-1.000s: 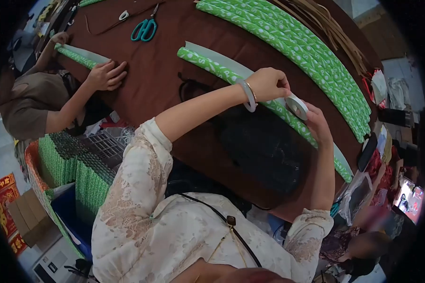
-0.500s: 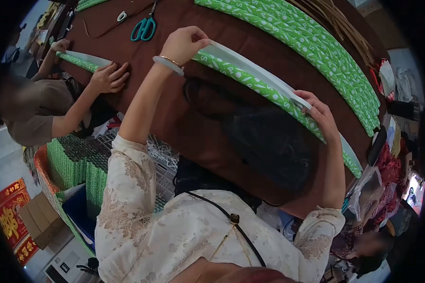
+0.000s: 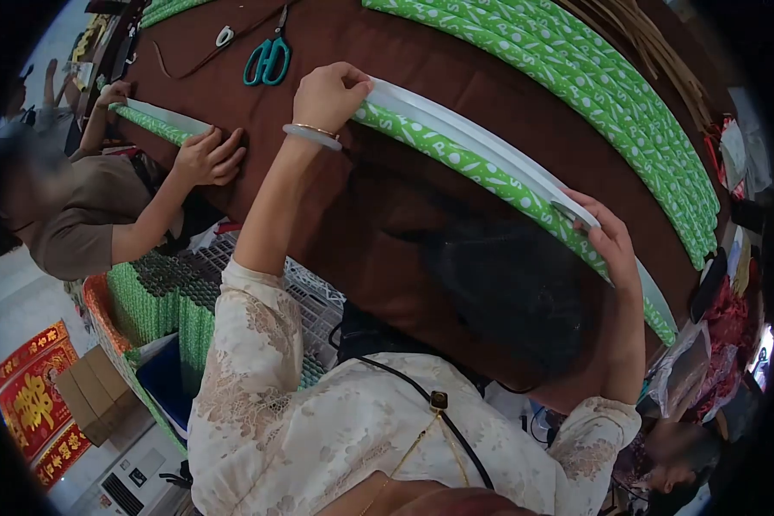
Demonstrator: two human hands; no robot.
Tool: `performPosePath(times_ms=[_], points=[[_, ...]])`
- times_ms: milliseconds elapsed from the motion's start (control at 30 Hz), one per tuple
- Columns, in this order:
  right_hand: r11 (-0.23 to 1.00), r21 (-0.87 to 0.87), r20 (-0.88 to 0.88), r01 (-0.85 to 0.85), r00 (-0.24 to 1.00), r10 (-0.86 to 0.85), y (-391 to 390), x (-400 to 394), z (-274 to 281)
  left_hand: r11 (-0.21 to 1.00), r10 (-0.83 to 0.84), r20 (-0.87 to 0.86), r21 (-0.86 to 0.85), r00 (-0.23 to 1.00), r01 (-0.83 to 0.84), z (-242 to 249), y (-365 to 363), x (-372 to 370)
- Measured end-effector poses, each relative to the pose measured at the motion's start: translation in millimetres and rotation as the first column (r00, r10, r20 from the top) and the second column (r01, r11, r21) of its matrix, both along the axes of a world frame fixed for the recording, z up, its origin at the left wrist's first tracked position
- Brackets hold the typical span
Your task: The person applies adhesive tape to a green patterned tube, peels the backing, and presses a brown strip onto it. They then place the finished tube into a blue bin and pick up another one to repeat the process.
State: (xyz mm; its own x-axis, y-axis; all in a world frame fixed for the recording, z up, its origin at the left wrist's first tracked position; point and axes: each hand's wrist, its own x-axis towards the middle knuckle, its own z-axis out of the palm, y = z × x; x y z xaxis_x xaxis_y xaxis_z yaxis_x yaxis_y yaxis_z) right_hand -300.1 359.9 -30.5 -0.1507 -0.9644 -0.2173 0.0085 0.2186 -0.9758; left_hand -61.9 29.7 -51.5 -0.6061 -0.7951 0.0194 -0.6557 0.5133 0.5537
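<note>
The right hand (image 3: 612, 242) covers the tape roll; only a sliver of the roll shows under the fingers. The left hand (image 3: 328, 91) hides the near end of the white strip (image 3: 482, 142) and of the green roll (image 3: 464, 163) below it. The stack of green rolls (image 3: 628, 112) is cut off by the dark lens border. The scissors (image 3: 267, 58) tips run out of frame. A co-worker's face is blurred. The items at the table's right edge are too small to identify.

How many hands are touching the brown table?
4. The left hand and right hand hold a green tube; a co-worker's hands press another tube at the left. More may be hidden.
</note>
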Motion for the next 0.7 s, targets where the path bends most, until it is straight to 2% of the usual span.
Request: performPosePath(times_ms=[133, 200, 400, 700], points=[[0.999, 0.036, 0.0, 0.006, 1.0, -0.006, -1, -1, 0, 0.998, 0.038, 0.002, 0.048, 0.999, -0.038, 3, 0, 2], [1.0, 0.023, 0.02, 0.006, 1.0, -0.007, -2, -1, 1, 0.996, 0.026, -0.071, 0.088, 0.997, -0.02, 0, -3, 3], [1.0, 0.0, 0.058, 0.016, 0.998, -0.016, -3, 0, -1, 0.986, 0.034, -0.019, 0.167, 0.999, -0.031, 7, -3, 1], [1.0, 0.001, -0.001, 0.017, 1.0, -0.017, -3, 0, 0, 0.991, 0.021, 0.029, 0.134, 0.999, -0.024, 7, -9, -1]])
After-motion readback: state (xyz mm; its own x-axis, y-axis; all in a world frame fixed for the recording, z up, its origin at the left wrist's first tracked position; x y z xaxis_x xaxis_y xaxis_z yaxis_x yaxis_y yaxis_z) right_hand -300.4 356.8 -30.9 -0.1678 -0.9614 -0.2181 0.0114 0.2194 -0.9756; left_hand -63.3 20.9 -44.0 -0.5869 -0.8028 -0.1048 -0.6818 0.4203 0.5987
